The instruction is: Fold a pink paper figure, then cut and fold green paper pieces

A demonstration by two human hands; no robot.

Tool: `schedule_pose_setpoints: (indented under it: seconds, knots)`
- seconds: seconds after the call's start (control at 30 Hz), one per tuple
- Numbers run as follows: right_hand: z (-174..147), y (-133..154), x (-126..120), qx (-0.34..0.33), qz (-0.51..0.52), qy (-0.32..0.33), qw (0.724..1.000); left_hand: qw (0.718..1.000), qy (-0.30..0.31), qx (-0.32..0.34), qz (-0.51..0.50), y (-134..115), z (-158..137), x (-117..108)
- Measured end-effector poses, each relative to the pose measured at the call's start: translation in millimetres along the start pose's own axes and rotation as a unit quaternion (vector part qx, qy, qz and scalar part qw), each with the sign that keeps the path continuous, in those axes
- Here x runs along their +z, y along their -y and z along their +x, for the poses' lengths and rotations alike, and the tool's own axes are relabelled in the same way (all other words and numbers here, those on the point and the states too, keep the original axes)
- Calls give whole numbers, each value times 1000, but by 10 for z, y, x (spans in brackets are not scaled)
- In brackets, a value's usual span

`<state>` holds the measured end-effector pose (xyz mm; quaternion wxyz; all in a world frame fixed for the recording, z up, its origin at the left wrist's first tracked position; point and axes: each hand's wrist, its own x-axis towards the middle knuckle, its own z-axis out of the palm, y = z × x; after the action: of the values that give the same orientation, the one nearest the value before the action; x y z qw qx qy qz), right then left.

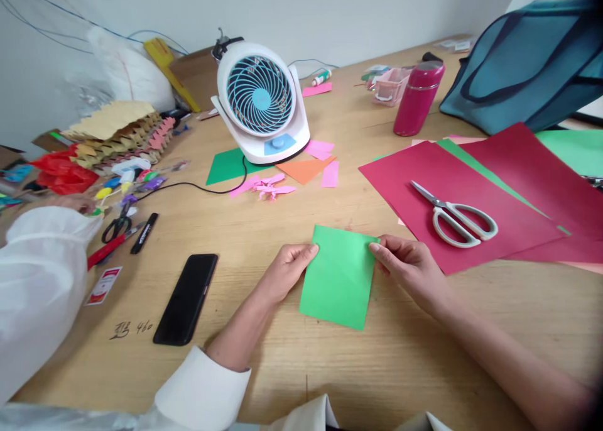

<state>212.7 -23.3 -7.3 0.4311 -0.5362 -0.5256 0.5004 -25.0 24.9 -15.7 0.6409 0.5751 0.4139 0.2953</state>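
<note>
A bright green rectangular sheet of paper [336,280] is held up slightly over the wooden table, between my two hands. My left hand [287,271] pinches its left edge near the upper corner, thumb on top. At the upper right corner, my right hand [409,267] grips the paper between thumb and fingers. White-handled scissors [455,217] lie on dark red sheets [405,180] to the right of my right hand. Beyond the green paper are a folded pink paper figure [272,188] and an orange paper piece [304,170].
A white fan [261,98] stands at the back, its cord running left. A black phone [186,299] lies left of my left arm. A magenta bottle [418,98] and a teal bag [518,66] are at back right. Another person's white sleeve [44,280] reaches in at left.
</note>
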Motion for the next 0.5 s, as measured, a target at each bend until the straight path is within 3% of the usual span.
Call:
schedule_pose_setpoints:
  seconds: [0.5]
  knots:
    - [21,-31,22,8,27,-18,999,998,-30,21,52,-15,4,22]
